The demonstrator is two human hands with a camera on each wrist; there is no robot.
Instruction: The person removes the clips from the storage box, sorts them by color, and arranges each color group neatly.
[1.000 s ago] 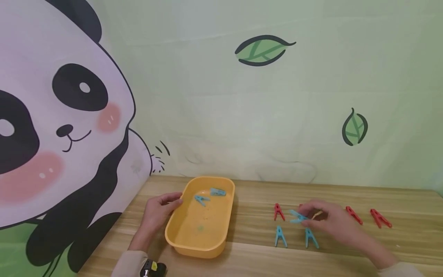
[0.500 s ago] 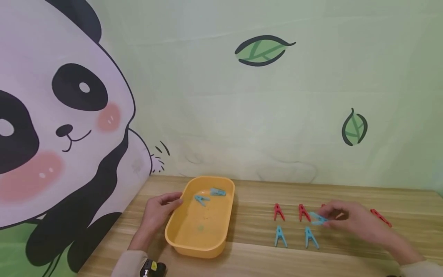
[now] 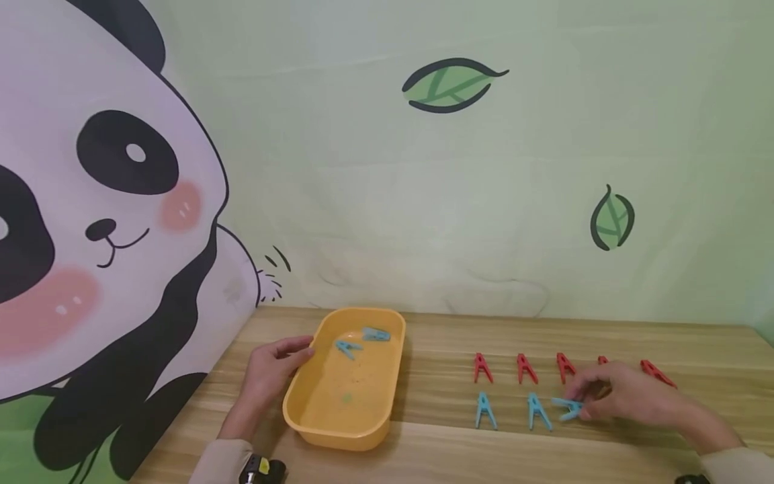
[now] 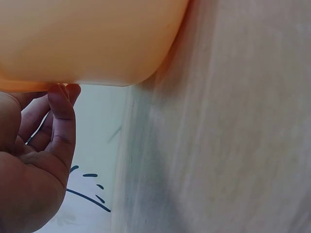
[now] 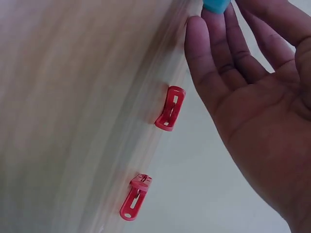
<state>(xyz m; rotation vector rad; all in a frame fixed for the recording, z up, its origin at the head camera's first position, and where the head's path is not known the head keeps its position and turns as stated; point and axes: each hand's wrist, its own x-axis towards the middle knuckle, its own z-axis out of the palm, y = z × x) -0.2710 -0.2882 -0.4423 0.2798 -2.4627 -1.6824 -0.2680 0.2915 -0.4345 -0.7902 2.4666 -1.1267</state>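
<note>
In the head view my right hand (image 3: 629, 396) pinches a blue clothespin (image 3: 567, 409) between thumb and fingers, low over the table. Only a bit of that clothespin (image 5: 216, 5) shows in the right wrist view. Left of it stand two blue clothespins, one nearby (image 3: 538, 411) and one farther left (image 3: 485, 411). Behind them runs a row of several red clothespins (image 3: 526, 369), one partly covered by the right hand. My left hand (image 3: 272, 370) holds the left rim of a yellow plastic basin (image 3: 396, 383); its fingertips (image 4: 60, 99) meet at the edge.
Two blue clothespins, one at the left (image 3: 347, 348) and one at the right (image 3: 376, 334), lie inside the basin's far end. The wooden table (image 3: 447, 457) ends at a pale green wall cloth (image 3: 363, 202) printed with a panda and leaves.
The right hand has carried its blue clothespin rightward past the red row, then nearer to me, level with the blue row. The left hand keeps its place at the basin.
</note>
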